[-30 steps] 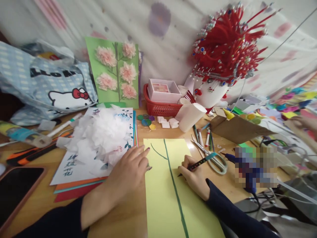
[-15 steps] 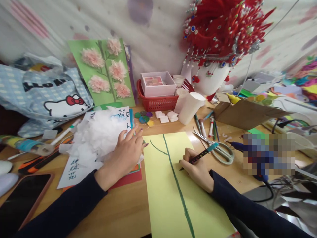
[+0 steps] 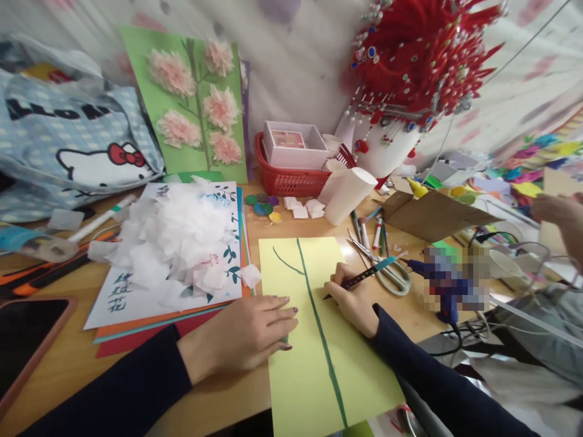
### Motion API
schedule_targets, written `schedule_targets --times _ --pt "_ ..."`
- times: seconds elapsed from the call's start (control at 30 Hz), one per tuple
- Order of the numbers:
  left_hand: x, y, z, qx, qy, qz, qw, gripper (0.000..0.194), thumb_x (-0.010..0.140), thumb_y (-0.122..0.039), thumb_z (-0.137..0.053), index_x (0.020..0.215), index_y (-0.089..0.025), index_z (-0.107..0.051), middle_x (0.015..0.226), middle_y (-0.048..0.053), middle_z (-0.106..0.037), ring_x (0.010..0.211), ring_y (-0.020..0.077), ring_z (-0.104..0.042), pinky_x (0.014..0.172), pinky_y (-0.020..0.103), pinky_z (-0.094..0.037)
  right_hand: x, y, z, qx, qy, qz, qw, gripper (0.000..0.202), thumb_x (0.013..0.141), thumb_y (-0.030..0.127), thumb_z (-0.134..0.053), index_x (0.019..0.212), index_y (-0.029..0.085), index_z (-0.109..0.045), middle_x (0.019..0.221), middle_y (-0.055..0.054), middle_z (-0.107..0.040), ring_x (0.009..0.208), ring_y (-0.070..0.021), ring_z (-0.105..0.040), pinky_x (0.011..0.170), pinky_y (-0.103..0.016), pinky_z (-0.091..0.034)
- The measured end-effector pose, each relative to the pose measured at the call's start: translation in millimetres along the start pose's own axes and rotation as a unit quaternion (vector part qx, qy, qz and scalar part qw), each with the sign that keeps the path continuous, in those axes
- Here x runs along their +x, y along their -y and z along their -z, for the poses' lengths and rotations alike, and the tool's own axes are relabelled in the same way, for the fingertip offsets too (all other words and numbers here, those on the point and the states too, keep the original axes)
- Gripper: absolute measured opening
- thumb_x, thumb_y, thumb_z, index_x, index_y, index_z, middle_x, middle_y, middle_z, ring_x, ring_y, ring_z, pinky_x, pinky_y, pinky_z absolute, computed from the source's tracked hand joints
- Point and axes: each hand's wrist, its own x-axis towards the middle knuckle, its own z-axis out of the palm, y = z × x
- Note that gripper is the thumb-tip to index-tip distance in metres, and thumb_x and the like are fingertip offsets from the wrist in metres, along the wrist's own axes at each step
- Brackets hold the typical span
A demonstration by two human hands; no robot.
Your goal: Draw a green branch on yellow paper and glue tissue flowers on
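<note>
A sheet of yellow paper [image 3: 310, 370] lies in front of me, with a long dark green line [image 3: 317, 321] running down it and a thin curved line [image 3: 286, 262] joining it near the top left. My right hand [image 3: 353, 300] grips a black marker pen [image 3: 363, 278] with a teal end, its tip at the paper right of the long line. My left hand [image 3: 246, 334] rests on the paper's left edge, fingers stretched out. A small green spot shows by its thumb; what it is I cannot make out.
White tissue pieces [image 3: 173, 224] heap on papers at left. Scissors [image 3: 392, 276] and a blue glue gun [image 3: 444, 285] lie at right. Behind stand a red basket [image 3: 291, 180], a paper roll [image 3: 350, 195] and a flower picture [image 3: 175, 155]. Another person's hand [image 3: 562, 221] shows at far right.
My left hand has come down from beside the tissue heap onto the yellow paper. My right hand keeps its grip on the marker pen, near the same spot. Another person's hand has appeared at far right.
</note>
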Motion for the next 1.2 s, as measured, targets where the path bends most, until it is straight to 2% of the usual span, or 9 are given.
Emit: schedule_targets --times 0.2,0.5,0.67,1.2 --pt "-6.5 -0.9 -8.3 -0.019 0.013 0.003 1.0 0.029 0.1 -0.011 -0.048 0.123 -0.013 -0.065 0.131 0.007 -0.068 0.131 0.0262 -0.056 0.111 0.039 -0.045 0.5 -5.0 1.6 -0.006 -0.008 -0.009 1.0 0.028 0.066 0.018 -0.061 0.055 0.024 -0.036 0.044 0.008 -0.037 0.041 -0.0087 -0.033 0.043 -0.026 -0.023" --pt "-5.6 2.2 -9.7 -0.038 0.01 0.02 0.999 0.028 0.102 -0.013 -0.046 0.122 -0.015 -0.066 0.129 0.005 -0.069 0.13 0.0226 -0.058 0.11 0.036 -0.046 -10.8 2.9 -6.7 -0.039 -0.025 -0.002 0.999 0.028 0.064 0.019 -0.059 0.055 0.024 -0.033 0.047 0.008 -0.032 0.044 -0.0087 -0.03 0.044 -0.025 -0.022" --pt "-5.0 3.9 -8.3 -0.036 0.019 0.014 0.999 0.026 0.101 -0.013 -0.047 0.119 -0.014 -0.067 0.128 0.005 -0.07 0.129 0.0241 -0.058 0.109 0.035 -0.047 -12.0 4.2 -12.8 -0.065 -0.044 0.019 0.997 0.028 0.064 0.021 -0.057 0.054 0.024 -0.031 0.049 0.008 -0.031 0.047 -0.009 -0.029 0.046 -0.026 -0.022" --pt "-6.6 3.7 -9.4 -0.046 0.016 0.028 0.998 0.027 0.098 -0.01 -0.053 0.121 -0.015 -0.068 0.127 0.006 -0.071 0.129 0.024 -0.058 0.109 0.036 -0.047 -10.6 5.8 -16.7 -0.107 -0.034 0.057 0.992 0.027 0.065 0.02 -0.055 0.055 0.023 -0.03 0.051 0.007 -0.03 0.049 -0.0092 -0.028 0.048 -0.026 -0.023"
